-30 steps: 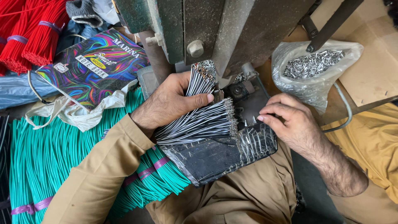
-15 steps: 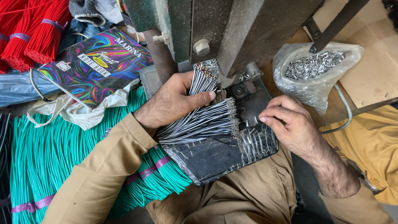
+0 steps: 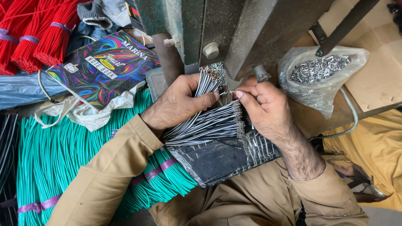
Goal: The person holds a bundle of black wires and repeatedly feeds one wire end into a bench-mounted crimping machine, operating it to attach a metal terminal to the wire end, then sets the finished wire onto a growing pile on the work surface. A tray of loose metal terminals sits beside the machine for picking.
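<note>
Left hand (image 3: 178, 104) around wire bundle (image 3: 207, 123)

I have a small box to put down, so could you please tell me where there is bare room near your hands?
Bare patches: the cardboard right of the bag of metal bits, and the notebook cover. It is crowded around both hands at the machine, where the black-and-white wires lie on the black sheet; green wire bundles fill the left.

Over on the left, red wire bundles (image 3: 33, 37) sit above a swirly multicoloured notebook (image 3: 104, 67), with teal wire bundles (image 3: 63, 159) fanned out below. Right side, a plastic bag of small metal pieces (image 3: 320, 73) rests by yellow cloth (image 3: 372, 150).
</note>
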